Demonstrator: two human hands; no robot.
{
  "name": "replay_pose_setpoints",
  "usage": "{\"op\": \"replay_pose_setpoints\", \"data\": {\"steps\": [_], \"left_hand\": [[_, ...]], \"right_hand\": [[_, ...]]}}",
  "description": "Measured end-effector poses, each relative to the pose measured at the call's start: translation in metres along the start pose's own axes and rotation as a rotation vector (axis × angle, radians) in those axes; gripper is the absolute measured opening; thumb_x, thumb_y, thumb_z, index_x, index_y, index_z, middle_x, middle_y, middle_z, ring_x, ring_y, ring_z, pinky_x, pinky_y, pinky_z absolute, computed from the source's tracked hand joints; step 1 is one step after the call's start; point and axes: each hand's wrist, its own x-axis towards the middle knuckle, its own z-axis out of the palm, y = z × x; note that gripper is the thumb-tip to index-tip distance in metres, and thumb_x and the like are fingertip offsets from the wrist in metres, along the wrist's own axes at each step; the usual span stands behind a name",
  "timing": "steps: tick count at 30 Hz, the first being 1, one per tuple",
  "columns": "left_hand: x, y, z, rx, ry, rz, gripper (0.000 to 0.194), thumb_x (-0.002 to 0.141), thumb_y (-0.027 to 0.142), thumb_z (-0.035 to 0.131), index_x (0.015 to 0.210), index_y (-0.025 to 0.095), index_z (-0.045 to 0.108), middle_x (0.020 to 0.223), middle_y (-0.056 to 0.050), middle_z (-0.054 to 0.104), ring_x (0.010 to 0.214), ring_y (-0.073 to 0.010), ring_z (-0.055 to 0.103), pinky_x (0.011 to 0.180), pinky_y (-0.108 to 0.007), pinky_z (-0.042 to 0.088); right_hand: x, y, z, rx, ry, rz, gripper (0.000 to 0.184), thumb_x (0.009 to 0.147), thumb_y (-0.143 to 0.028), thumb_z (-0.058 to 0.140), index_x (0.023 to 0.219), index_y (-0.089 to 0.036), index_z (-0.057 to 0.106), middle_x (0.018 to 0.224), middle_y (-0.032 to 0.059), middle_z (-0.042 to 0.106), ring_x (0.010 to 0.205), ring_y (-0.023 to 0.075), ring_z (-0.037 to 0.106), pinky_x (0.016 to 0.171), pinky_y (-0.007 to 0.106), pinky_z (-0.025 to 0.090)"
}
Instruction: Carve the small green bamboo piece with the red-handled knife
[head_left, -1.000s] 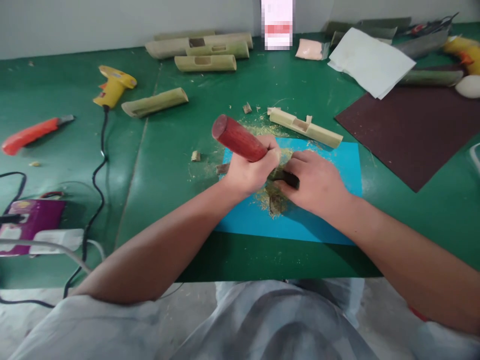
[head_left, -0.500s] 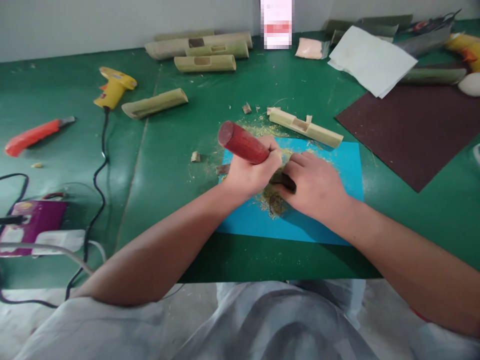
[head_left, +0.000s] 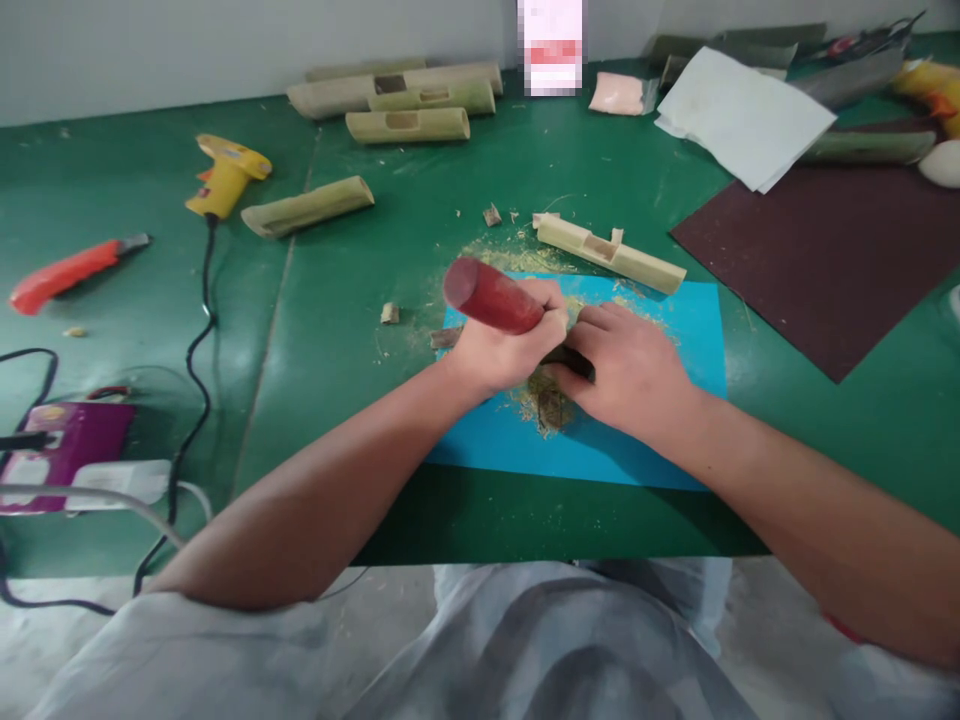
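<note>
My left hand (head_left: 510,338) is wrapped around a thick red-handled tool (head_left: 493,296) whose working end is hidden below the fist. The butt of the handle tilts up and to the left. Close beside it, my right hand (head_left: 630,365) grips a dark piece of bamboo (head_left: 576,360), mostly covered by the fingers. Both hands are over a bright blue sheet (head_left: 641,455). A heap of yellowish shavings (head_left: 549,408) with darker chips lies on the sheet just below the hands. Behind them rests a notched bamboo tube (head_left: 645,265).
A yellow glue gun (head_left: 229,175) with a black cord, a red utility knife (head_left: 71,272) and a purple box (head_left: 97,435) lie to the left. More cut bamboo tubes (head_left: 409,125) line the back. A dark brown sheet (head_left: 817,270) and white paper (head_left: 739,120) lie right.
The butt of the red handle has dipped and shifted slightly right, with my left hand moving along. My right hand stays nearly still on the bamboo.
</note>
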Motion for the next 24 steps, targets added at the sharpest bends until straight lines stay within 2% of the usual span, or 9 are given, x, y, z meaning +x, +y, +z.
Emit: {"op": "replay_pose_setpoints", "data": {"steps": [3,6,9,15,20,24], "left_hand": [[0.001,0.001,-0.003,-0.136,-0.001,-0.07,0.019,0.063,0.017,0.053,0.046,0.022,0.044,0.05,0.001,0.043,0.051,-0.0114,0.039,0.052,-0.031,0.035],[0.001,0.001,0.0,-0.187,0.101,-0.104,0.019,0.061,0.016,0.052,0.044,0.022,0.045,0.047,0.001,0.04,0.049,-0.0106,0.035,0.05,-0.03,0.032],[0.0,0.0,0.004,-0.145,0.194,-0.121,0.019,0.067,0.015,0.055,0.05,0.022,0.051,0.049,0.002,0.04,0.051,-0.0114,0.037,0.051,-0.03,0.035],[-0.007,0.008,0.005,-0.043,0.251,-0.053,0.028,0.081,0.01,0.056,0.057,0.022,0.048,0.055,0.002,0.044,0.056,-0.0126,0.045,0.062,-0.032,0.046],[-0.008,0.005,0.004,0.07,0.265,-0.01,0.031,0.086,0.013,0.057,0.059,0.022,0.043,0.061,0.001,0.051,0.062,-0.0136,0.05,0.066,-0.032,0.047],[-0.009,-0.001,0.003,0.088,0.251,0.024,0.029,0.085,0.02,0.056,0.058,0.022,0.045,0.061,0.001,0.053,0.062,-0.0138,0.051,0.065,-0.032,0.046]], "right_hand": [[0.001,0.0,-0.001,0.016,-0.025,0.017,0.023,0.098,-0.033,0.059,0.087,-0.017,0.072,0.093,0.0116,0.072,0.094,0.0262,0.062,0.077,0.038,0.042],[0.001,0.001,-0.001,0.012,-0.003,0.006,0.02,0.096,-0.033,0.062,0.087,-0.018,0.071,0.093,0.0118,0.072,0.094,0.0265,0.063,0.076,0.038,0.042],[0.0,0.001,0.001,-0.007,0.043,0.013,0.017,0.094,-0.032,0.064,0.086,-0.019,0.07,0.092,0.0109,0.071,0.092,0.0257,0.061,0.074,0.037,0.04],[-0.002,0.001,0.002,-0.067,0.051,-0.028,0.017,0.093,-0.033,0.065,0.086,-0.018,0.07,0.09,0.0104,0.069,0.088,0.0251,0.057,0.075,0.039,0.038],[-0.006,0.001,-0.001,-0.055,0.098,-0.001,0.027,0.096,-0.039,0.06,0.085,-0.018,0.072,0.089,0.0109,0.068,0.088,0.0259,0.057,0.075,0.04,0.037],[-0.006,0.0,-0.003,-0.04,0.086,-0.019,0.029,0.098,-0.034,0.056,0.082,-0.018,0.074,0.085,0.0104,0.067,0.086,0.0251,0.056,0.074,0.04,0.035]]}}
